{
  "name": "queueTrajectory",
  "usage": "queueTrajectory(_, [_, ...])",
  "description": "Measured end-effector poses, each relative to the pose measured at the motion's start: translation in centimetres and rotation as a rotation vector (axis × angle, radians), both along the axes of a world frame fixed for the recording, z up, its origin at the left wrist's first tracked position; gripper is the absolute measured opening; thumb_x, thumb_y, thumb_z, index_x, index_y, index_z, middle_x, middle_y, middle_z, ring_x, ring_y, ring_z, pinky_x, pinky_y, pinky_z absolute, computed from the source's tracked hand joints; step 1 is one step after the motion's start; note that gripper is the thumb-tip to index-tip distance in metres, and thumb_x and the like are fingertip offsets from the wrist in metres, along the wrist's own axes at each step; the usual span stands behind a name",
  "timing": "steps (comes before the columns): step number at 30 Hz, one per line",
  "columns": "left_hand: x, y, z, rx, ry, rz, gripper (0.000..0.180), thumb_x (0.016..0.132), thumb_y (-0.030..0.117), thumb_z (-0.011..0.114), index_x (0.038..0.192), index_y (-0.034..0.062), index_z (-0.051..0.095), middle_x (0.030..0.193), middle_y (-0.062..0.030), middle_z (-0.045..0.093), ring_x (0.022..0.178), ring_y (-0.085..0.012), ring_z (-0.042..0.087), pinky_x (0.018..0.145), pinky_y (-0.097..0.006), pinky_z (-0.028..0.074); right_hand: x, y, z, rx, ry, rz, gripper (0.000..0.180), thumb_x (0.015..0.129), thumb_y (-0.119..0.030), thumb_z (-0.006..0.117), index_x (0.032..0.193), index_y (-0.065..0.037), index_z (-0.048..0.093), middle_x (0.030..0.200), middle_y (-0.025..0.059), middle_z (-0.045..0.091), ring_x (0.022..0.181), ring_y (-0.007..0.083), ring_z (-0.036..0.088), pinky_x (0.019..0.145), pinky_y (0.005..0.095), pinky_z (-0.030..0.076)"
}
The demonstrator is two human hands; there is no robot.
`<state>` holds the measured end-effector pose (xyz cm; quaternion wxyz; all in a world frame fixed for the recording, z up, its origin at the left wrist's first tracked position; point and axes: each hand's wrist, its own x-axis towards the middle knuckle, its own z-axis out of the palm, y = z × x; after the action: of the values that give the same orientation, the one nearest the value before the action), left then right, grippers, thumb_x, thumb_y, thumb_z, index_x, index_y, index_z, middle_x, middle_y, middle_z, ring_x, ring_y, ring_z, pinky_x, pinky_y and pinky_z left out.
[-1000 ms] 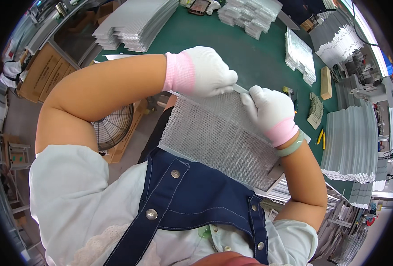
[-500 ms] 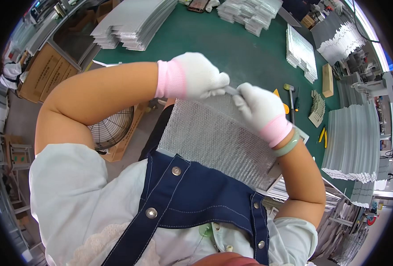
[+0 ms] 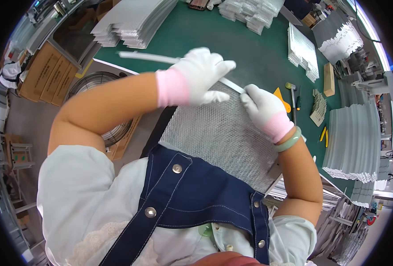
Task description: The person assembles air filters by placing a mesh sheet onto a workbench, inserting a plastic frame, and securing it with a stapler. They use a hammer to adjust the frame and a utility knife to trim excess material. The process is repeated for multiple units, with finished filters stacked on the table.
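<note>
My left hand (image 3: 201,76), in a white glove with a pink cuff, has its fingers and thumb spread apart. Under it runs a long thin pale strip (image 3: 150,56), its far end sticking out to the left over the table edge. My right hand (image 3: 263,106), gloved the same way, pinches the strip near its right end. Below both hands lies a silver sheet with a fine textured surface (image 3: 218,133), tilted between my apron and the green table (image 3: 245,57). Whether the strip touches the sheet's upper edge is hard to tell.
Right of my right hand lie a hammer (image 3: 292,99), an orange triangular scraper (image 3: 282,99), yellow-handled pliers (image 3: 324,135) and a wooden block (image 3: 329,80). Stacked silver sheets (image 3: 136,22) stand at the back left, more panels (image 3: 353,142) at the right. A fan (image 3: 116,128) stands on the lower left.
My left hand has opened from its closed grip, its fingers now spread. More of the strip shows, reaching out left past that hand. My right hand still pinches it, almost in place.
</note>
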<state>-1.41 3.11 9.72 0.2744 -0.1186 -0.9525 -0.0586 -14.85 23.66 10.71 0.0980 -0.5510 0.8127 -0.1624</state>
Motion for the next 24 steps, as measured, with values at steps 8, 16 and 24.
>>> queueTrajectory(8, [11.4,1.5,-2.8,0.766,-1.072,0.055,0.051,0.096,0.046,0.053,0.091,-0.0017,0.068,0.088,-0.0254,0.067,0.083,-0.0373,0.066,0.079,-0.043,0.052,-3.1,5.7,1.8,-0.209,-0.177,-0.292,0.024,0.099,-0.024,0.054,0.101,-0.001,0.061,0.077,0.0148,0.061,0.071,0.0285,0.061,0.068,0.0356,0.048])
queueTrajectory(16, [-0.5,4.1,6.2,1.747,0.207,-0.455,0.032,0.096,0.01,0.062,0.125,-0.0008,0.058,0.116,-0.01,0.065,0.101,-0.0115,0.06,0.088,-0.029,0.05,-1.9,3.8,7.2,-1.069,-0.282,-0.387,0.023,0.103,-0.023,0.049,0.108,-0.002,0.059,0.083,-0.0026,0.054,0.075,0.0093,0.049,0.074,0.0237,0.041])
queueTrajectory(24, [-6.1,-0.3,-0.8,0.89,-0.339,-0.402,0.037,0.08,0.021,0.076,0.11,0.0018,0.067,0.094,-0.0098,0.071,0.085,-0.017,0.066,0.081,-0.033,0.054,-4.7,7.3,-4.1,-0.918,-0.53,-0.202,0.041,0.082,-0.005,0.074,0.121,0.0,0.061,0.113,0.0059,0.063,0.098,0.0156,0.059,0.094,0.0307,0.047])
